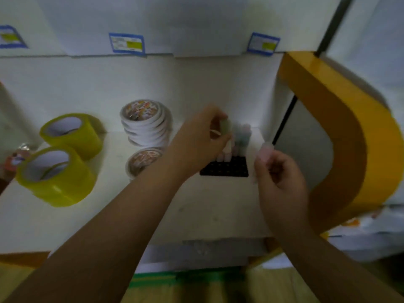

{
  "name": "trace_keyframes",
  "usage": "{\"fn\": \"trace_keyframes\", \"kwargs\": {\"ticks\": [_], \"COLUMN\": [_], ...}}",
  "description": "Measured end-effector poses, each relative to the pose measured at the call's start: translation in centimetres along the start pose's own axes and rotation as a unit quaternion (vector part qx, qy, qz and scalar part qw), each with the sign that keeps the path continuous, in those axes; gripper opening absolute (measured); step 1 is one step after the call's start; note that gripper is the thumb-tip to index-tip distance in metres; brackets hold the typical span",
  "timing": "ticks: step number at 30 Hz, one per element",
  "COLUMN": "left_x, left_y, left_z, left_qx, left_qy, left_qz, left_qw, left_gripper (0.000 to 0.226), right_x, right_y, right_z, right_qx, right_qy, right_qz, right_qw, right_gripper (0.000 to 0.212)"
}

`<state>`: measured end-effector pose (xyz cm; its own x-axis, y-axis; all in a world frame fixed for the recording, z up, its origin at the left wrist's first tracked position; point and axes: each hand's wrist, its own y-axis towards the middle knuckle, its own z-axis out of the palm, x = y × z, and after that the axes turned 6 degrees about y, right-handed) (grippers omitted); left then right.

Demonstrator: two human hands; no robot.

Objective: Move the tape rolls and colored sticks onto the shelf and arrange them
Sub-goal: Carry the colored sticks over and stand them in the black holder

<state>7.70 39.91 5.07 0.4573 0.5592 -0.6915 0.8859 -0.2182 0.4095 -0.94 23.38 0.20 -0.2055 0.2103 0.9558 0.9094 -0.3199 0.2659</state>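
Note:
On the white shelf stands a black holed tray with several pale colored sticks upright at its far end. My left hand pinches a pale green stick just above those sticks. To the right of the tray, my right hand grips a pale pink stick. Two yellow tape rolls lie at the left. A stack of white tape rolls stands in the middle, with another white roll in front, partly hidden by my left forearm.
An orange curved shelf end bounds the right side. Blue-edged price labels line the shelf edge above. A small blurred packet lies at the far left. Bare shelf surface spreads in front of the tray.

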Motion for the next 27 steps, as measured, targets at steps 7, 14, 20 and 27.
{"fn": "trace_keyframes", "kwargs": {"ticks": [7, 14, 20, 27], "left_x": [0.4, 4.7, 5.0, 5.1], "left_y": [5.0, 5.3, 5.6, 4.7], "left_z": [4.0, 5.7, 5.8, 5.4], "left_qx": [0.198, 0.114, 0.105, 0.091], "left_qy": [0.046, 0.2, 0.208, 0.185], "left_qz": [-0.012, 0.218, 0.231, 0.257], "left_qw": [0.979, 0.948, 0.945, 0.944], "left_gripper": [0.009, 0.022, 0.018, 0.021], "right_x": [0.4, 0.0, -0.4, -2.1], "right_y": [-1.0, -1.5, -0.7, 2.6], "right_z": [-1.5, -2.2, -2.3, -1.1], "right_qx": [-0.028, -0.059, -0.074, -0.077], "right_qy": [0.0, 0.027, -0.016, -0.089], "right_qz": [0.038, 0.06, 0.053, 0.015], "right_qw": [0.999, 0.996, 0.996, 0.993], "right_gripper": [0.013, 0.008, 0.009, 0.015]}}
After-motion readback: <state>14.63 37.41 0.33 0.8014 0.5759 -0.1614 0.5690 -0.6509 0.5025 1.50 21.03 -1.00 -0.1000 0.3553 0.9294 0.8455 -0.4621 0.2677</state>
